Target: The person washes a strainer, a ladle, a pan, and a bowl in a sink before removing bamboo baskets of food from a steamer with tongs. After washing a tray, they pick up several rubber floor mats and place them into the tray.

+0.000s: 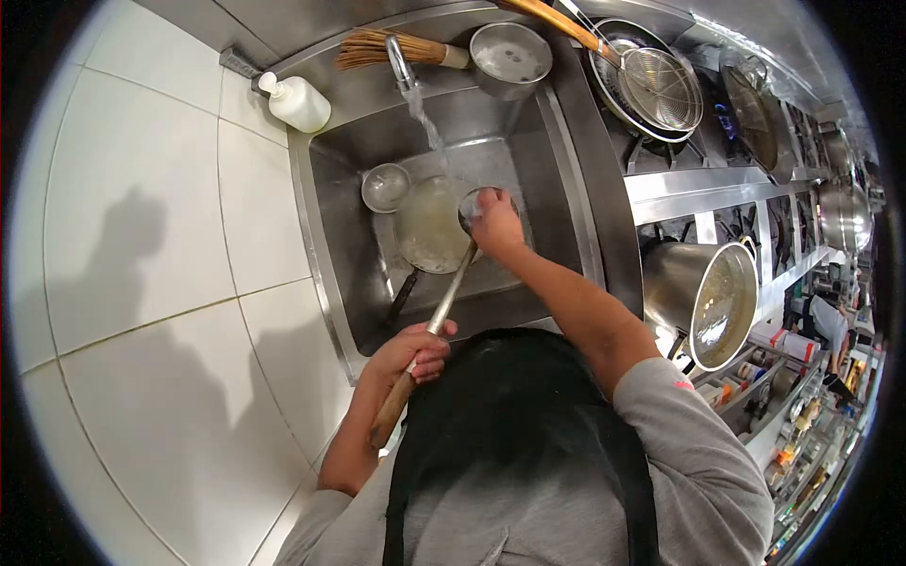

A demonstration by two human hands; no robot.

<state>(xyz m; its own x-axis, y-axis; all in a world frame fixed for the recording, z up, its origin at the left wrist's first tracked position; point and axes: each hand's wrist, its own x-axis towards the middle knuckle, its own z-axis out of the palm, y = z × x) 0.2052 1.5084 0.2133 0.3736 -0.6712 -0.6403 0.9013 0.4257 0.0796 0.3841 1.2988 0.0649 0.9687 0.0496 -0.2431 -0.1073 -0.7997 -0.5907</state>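
Observation:
My left hand (415,352) is wrapped around the long handle of a ladle (453,294), near its wooden end. The ladle slants up into the sink (552,307), its round metal bowl under my right hand (496,221). The fingers of that hand are curled down at the bowl; whatever they grip is hidden. Just left of the bowl, a round pan (425,231) with cloudy liquid and a dark handle lies on the sink floor. A small metal bowl (386,188) rests beside the pan. Water runs from the faucet (400,66) towards the pan.
Behind the sink lie a bamboo brush (396,51) and a metal pot (511,58). A white pump bottle (297,102) stands at the left corner. On the right, the stove holds a wire strainer (661,90) over a pan and a large pot (698,302). Another person (829,325) is far right.

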